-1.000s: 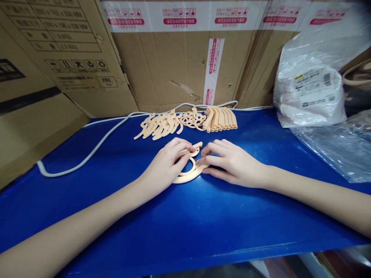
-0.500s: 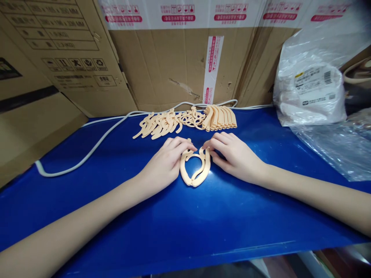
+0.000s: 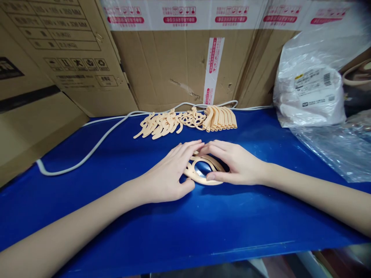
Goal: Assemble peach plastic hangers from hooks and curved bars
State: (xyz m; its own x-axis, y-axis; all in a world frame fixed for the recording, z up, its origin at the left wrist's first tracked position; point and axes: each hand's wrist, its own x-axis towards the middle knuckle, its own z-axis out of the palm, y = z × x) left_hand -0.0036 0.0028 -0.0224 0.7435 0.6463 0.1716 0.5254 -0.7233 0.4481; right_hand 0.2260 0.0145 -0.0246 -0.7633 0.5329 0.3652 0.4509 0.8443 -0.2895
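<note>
Two curved peach plastic strips (image 3: 203,173) lie joined as a flat loop on the blue mat (image 3: 185,224) at the middle. My left hand (image 3: 171,172) rests on the loop's left side, fingers stretched over it and thumb at its near edge. My right hand (image 3: 232,162) covers the right side, fingers pressing the top and thumb on the near rim. Both hands grip the loop between them. Behind them lies a row of more peach strips (image 3: 185,119), some loose and some stacked on edge.
Cardboard boxes (image 3: 174,58) wall the back and left. A white cable (image 3: 95,143) runs along the mat's far edge. A clear plastic bag (image 3: 310,92) with white contents sits at the right, with more plastic film in front of it.
The peach loop was upright and narrow half a second ago; now it is turned sideways and flattened, with both hands closed in over it from each side.
</note>
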